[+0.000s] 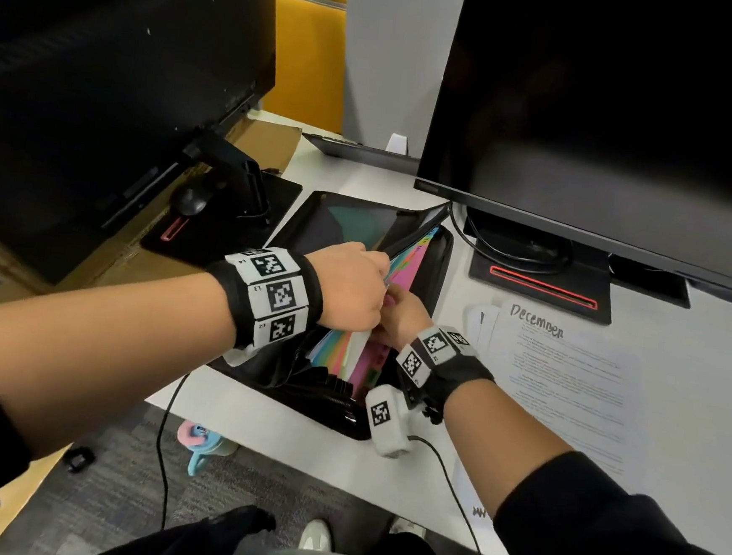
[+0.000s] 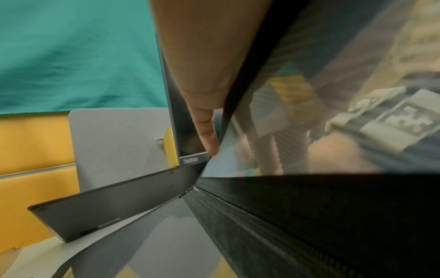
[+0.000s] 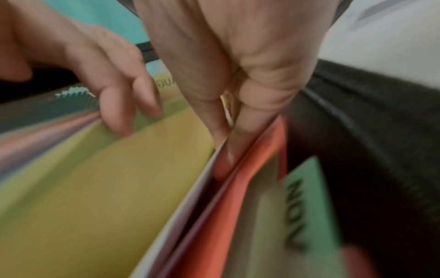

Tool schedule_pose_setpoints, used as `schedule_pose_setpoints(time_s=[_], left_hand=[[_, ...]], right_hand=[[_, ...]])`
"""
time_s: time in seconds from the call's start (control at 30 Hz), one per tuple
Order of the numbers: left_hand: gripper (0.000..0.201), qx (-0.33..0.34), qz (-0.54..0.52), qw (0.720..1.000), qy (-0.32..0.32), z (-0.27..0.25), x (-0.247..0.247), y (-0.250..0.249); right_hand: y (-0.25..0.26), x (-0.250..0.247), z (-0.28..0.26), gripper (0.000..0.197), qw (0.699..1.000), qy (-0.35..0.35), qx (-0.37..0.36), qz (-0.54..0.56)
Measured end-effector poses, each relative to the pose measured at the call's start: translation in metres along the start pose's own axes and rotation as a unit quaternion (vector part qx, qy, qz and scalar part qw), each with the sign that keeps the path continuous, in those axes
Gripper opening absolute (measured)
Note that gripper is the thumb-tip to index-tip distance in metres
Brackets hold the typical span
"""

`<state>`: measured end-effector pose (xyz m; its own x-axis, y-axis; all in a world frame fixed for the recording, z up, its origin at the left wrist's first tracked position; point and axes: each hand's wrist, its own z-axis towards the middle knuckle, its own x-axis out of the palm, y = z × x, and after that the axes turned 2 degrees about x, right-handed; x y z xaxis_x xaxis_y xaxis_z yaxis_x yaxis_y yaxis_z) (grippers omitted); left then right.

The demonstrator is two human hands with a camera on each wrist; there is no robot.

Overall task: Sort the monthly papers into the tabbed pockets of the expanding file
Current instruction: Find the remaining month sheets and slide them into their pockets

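Note:
The black expanding file (image 1: 438, 270) lies open on the white desk, its coloured dividers fanned out. My left hand (image 1: 350, 289) hooks its fingers (image 3: 123, 114) over the front dividers and pulls them back to the left. My right hand (image 1: 400, 315) pinches the top edge of a white sheet (image 3: 190, 199) and holds it in the gap between a yellow divider (image 3: 107, 188) and an orange one (image 3: 228, 206). A green tab marked NOV (image 3: 307, 206) sits just behind that gap. A paper headed December (image 1: 566, 380) lies on the desk to the right of the file.
A large dark monitor (image 1: 608, 121) on its stand (image 1: 538, 286) rises right behind the file. A second monitor (image 1: 108, 82) and a cardboard box (image 1: 261, 137) stand at the left. A cable (image 1: 165, 436) hangs over the desk's front edge.

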<state>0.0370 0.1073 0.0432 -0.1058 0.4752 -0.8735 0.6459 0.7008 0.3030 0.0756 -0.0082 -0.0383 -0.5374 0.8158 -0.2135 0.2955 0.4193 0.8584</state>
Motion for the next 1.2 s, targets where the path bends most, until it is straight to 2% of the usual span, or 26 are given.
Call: schedule_pose_setpoints(time_s=[0.1,0.17,0.27,0.33,0.4,0.5,0.6,0.67,0.73,0.77,0.83,0.9,1.0,1.07,1.2], left_hand=[[0.032,-0.026,-0.02,0.999,0.015,0.009,-0.004,-0.005],[0.03,-0.044,-0.054,0.997,0.045,0.016,-0.008,-0.012],[0.031,-0.019,-0.028,0.995,0.089,0.031,-0.012,-0.03],[0.03,-0.015,-0.009,0.993,0.118,0.044,-0.011,-0.044],[0.029,-0.015,0.01,0.989,0.147,0.058,-0.006,-0.056],[0.029,-0.022,0.012,0.985,0.171,0.07,-0.002,-0.064],[0.032,-0.014,0.003,0.982,0.186,0.078,-0.004,-0.069],[0.033,-0.022,-0.03,0.98,0.195,0.086,-0.007,-0.073],[0.034,-0.043,-0.092,0.978,0.182,0.097,-0.012,-0.076],[0.033,-0.057,-0.125,0.978,0.154,0.105,-0.015,-0.077],[0.029,-0.093,-0.191,0.974,0.085,0.122,-0.019,-0.078],[0.03,-0.151,-0.293,0.943,0.044,0.14,-0.014,-0.078],[0.04,-0.227,-0.434,0.871,0.046,0.164,0.0,-0.08],[0.043,-0.25,-0.471,0.845,0.037,0.176,0.01,-0.081],[0.046,-0.279,-0.506,0.816,0.015,0.187,0.02,-0.084]], right_hand=[[-0.003,-0.028,-0.014,0.023,0.995,-0.005,0.05,0.086],[-0.009,-0.057,-0.023,0.02,0.995,-0.053,0.054,0.058],[-0.026,-0.108,-0.039,0.013,0.984,-0.145,0.04,-0.097],[-0.04,-0.143,-0.046,0.019,0.951,-0.186,0.047,-0.243],[-0.052,-0.17,-0.051,0.032,0.918,-0.203,0.067,-0.333],[-0.068,-0.199,-0.052,0.062,0.886,-0.195,0.113,-0.405],[-0.084,-0.213,-0.058,0.09,0.87,-0.108,0.163,-0.452],[-0.093,-0.216,-0.062,0.091,0.866,-0.061,0.181,-0.463],[-0.098,-0.218,-0.063,0.08,0.846,-0.067,0.174,-0.5],[-0.097,-0.219,-0.062,0.074,0.837,-0.083,0.161,-0.516],[-0.097,-0.224,-0.056,0.074,0.846,-0.11,0.115,-0.509],[-0.097,-0.229,-0.047,0.091,0.868,-0.103,0.075,-0.48],[-0.094,-0.236,-0.037,0.107,0.877,-0.075,0.073,-0.47],[-0.093,-0.239,-0.037,0.106,0.869,-0.079,0.062,-0.484],[-0.098,-0.241,-0.046,0.09,0.863,-0.077,0.037,-0.498]])
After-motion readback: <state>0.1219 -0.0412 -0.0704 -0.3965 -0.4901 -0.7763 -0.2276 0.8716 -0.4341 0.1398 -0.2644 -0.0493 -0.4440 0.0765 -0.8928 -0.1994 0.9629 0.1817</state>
